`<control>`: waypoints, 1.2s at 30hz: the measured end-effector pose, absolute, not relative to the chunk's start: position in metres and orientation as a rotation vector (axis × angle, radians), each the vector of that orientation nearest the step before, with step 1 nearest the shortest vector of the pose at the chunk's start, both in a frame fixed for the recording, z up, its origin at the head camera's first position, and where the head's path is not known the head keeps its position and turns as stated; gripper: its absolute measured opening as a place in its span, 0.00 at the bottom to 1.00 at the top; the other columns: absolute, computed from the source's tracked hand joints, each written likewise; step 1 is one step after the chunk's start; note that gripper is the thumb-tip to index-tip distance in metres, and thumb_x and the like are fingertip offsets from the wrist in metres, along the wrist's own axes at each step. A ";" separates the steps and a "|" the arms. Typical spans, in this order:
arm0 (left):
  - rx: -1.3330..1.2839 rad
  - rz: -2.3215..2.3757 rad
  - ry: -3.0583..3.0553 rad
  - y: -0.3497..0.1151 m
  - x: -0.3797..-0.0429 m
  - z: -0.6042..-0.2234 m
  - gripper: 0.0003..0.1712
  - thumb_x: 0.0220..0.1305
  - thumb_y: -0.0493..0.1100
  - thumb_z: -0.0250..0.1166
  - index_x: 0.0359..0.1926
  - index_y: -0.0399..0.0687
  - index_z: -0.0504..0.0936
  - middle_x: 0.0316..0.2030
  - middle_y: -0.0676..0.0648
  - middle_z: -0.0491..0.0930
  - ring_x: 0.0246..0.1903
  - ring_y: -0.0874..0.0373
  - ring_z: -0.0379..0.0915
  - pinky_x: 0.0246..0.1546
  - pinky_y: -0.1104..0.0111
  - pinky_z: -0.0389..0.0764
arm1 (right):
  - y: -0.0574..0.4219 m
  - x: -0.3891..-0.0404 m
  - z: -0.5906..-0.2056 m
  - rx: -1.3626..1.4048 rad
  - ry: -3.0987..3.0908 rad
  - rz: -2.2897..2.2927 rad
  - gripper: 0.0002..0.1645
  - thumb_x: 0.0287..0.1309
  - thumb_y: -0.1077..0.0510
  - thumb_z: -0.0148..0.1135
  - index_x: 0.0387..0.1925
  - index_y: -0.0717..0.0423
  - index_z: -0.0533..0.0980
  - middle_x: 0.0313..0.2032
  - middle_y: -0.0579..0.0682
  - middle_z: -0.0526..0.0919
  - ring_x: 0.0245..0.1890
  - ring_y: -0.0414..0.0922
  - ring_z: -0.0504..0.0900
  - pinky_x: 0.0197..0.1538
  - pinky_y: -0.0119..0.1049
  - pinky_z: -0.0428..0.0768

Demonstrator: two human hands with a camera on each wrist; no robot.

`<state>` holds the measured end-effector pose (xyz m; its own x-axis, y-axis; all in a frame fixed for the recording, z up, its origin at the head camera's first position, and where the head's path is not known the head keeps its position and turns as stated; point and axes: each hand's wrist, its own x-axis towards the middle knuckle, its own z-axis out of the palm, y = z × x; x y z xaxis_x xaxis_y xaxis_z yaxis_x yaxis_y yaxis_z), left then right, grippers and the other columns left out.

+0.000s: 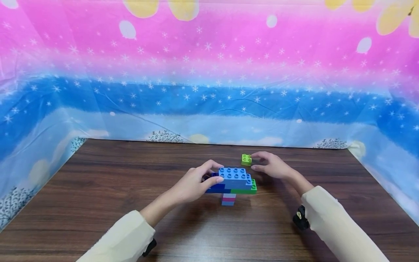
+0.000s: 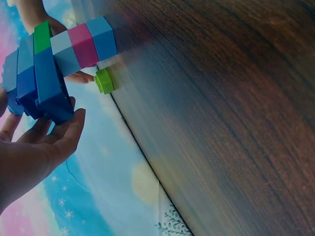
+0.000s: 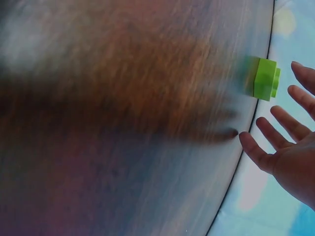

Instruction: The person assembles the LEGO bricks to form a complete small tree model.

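Observation:
A stack of toy building bricks (image 1: 235, 185) stands at the middle of the table, wider at the top than at its base. Light blue, dark blue and green bricks make up the upper layers, over a narrow column of pale, pink and blue bricks (image 2: 82, 45). My left hand (image 1: 194, 182) grips the stack's left end between thumb and fingers, and the left wrist view shows fingers beneath the dark blue brick. Just beyond, a lime green brick (image 1: 246, 159) with studs up sits by itself. Beside it is my right hand (image 1: 273, 165), its fingers spread and holding nothing (image 3: 266, 79).
The brown wooden table (image 1: 108, 189) reaches back to a cloth backdrop (image 1: 209, 94) with snowflakes, which wraps the left, far and right sides. Both forearms in pale sleeves come in from the near edge, with a dark wrist device (image 1: 300, 218) under the right one.

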<state>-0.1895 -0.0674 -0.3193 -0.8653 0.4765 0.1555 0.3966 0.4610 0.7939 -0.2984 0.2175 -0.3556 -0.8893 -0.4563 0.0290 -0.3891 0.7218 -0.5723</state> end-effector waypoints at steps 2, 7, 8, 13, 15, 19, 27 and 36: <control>0.783 1.381 2.607 -0.068 -0.190 -0.320 0.17 0.68 0.48 0.52 0.56 0.52 0.68 0.47 0.42 0.76 0.46 0.50 0.74 0.43 0.58 0.75 | 0.216 -0.300 -0.357 -0.686 2.805 -0.891 0.28 0.59 0.54 0.59 0.60 0.59 0.66 0.58 0.59 0.67 0.57 0.58 0.66 0.54 0.55 0.65; 0.785 1.376 2.614 -0.067 -0.190 -0.319 0.17 0.68 0.47 0.52 0.56 0.52 0.68 0.48 0.42 0.76 0.45 0.50 0.74 0.43 0.58 0.75 | 0.211 -0.301 -0.359 -0.674 2.799 -0.863 0.31 0.58 0.54 0.59 0.62 0.57 0.64 0.61 0.60 0.64 0.60 0.59 0.62 0.57 0.57 0.61; 0.786 1.376 2.614 -0.067 -0.189 -0.319 0.17 0.68 0.47 0.52 0.56 0.52 0.68 0.48 0.42 0.76 0.45 0.50 0.74 0.43 0.58 0.75 | 0.210 -0.301 -0.359 -0.672 2.797 -0.854 0.31 0.58 0.54 0.59 0.62 0.57 0.64 0.62 0.60 0.63 0.61 0.60 0.61 0.58 0.57 0.60; 0.788 1.379 2.610 -0.067 -0.189 -0.319 0.17 0.68 0.47 0.52 0.56 0.52 0.68 0.47 0.42 0.76 0.45 0.51 0.74 0.42 0.58 0.76 | 0.210 -0.301 -0.359 -0.665 2.786 -0.831 0.31 0.58 0.56 0.59 0.62 0.59 0.64 0.62 0.61 0.62 0.62 0.60 0.59 0.59 0.56 0.58; 0.788 1.378 2.613 -0.067 -0.189 -0.319 0.17 0.68 0.47 0.52 0.56 0.52 0.68 0.47 0.43 0.76 0.45 0.51 0.74 0.42 0.58 0.76 | 0.210 -0.300 -0.359 -0.672 2.780 -0.835 0.30 0.58 0.56 0.59 0.61 0.59 0.65 0.62 0.61 0.62 0.62 0.60 0.59 0.59 0.56 0.59; 0.788 1.377 2.616 -0.067 -0.190 -0.320 0.17 0.68 0.48 0.52 0.56 0.52 0.68 0.47 0.43 0.76 0.45 0.51 0.74 0.42 0.58 0.76 | 0.215 -0.298 -0.359 -0.703 2.778 -0.851 0.27 0.57 0.58 0.61 0.58 0.59 0.68 0.60 0.60 0.65 0.60 0.59 0.62 0.57 0.55 0.61; 0.786 1.383 2.610 -0.068 -0.190 -0.320 0.17 0.68 0.48 0.52 0.56 0.52 0.68 0.47 0.43 0.76 0.45 0.51 0.75 0.42 0.59 0.76 | 0.230 -0.293 -0.362 -0.810 2.757 -0.903 0.18 0.55 0.63 0.62 0.48 0.61 0.73 0.53 0.60 0.71 0.52 0.57 0.71 0.52 0.53 0.68; 0.782 1.382 2.615 -0.067 -0.189 -0.319 0.17 0.68 0.47 0.53 0.56 0.52 0.69 0.48 0.42 0.76 0.45 0.51 0.74 0.42 0.59 0.75 | 0.238 -0.282 -0.362 -0.836 2.772 -0.897 0.12 0.52 0.62 0.65 0.40 0.55 0.75 0.43 0.51 0.76 0.45 0.50 0.74 0.47 0.49 0.72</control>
<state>-0.1894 -0.0669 -0.3195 -0.8662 0.4734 0.1598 0.3987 0.4622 0.7921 -0.2815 0.2378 -0.3616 -0.8423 -0.5355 0.0614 -0.4699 0.6738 -0.5702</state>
